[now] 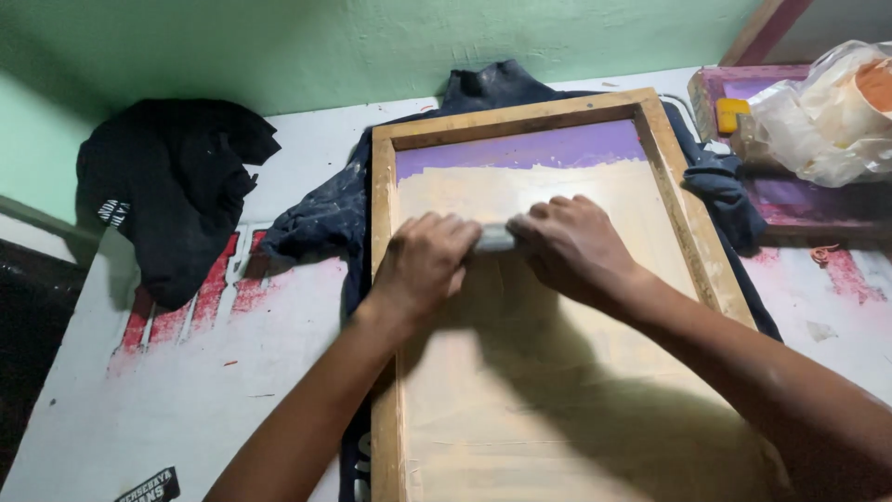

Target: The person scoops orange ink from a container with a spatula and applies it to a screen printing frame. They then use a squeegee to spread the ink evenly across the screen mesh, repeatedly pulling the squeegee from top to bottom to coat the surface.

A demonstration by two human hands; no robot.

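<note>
A wooden screen-printing frame (382,279) lies flat on a white table over a dark blue garment (321,218). Its mesh is purple along the far edge and coated with cream ink below. My left hand (427,260) and my right hand (571,244) are both closed side by side on a grey squeegee (495,239), which rests on the mesh in the upper half of the frame. Only a short piece of the squeegee shows between my fists. My forearms cross the lower half of the frame.
A crumpled black garment (172,191) sits at the table's left. At the far right a second purple-stained frame (790,200) holds a plastic bag (822,116) and a small yellow object (730,112). Red ink stains (195,307) mark the white tabletop. A green wall stands behind.
</note>
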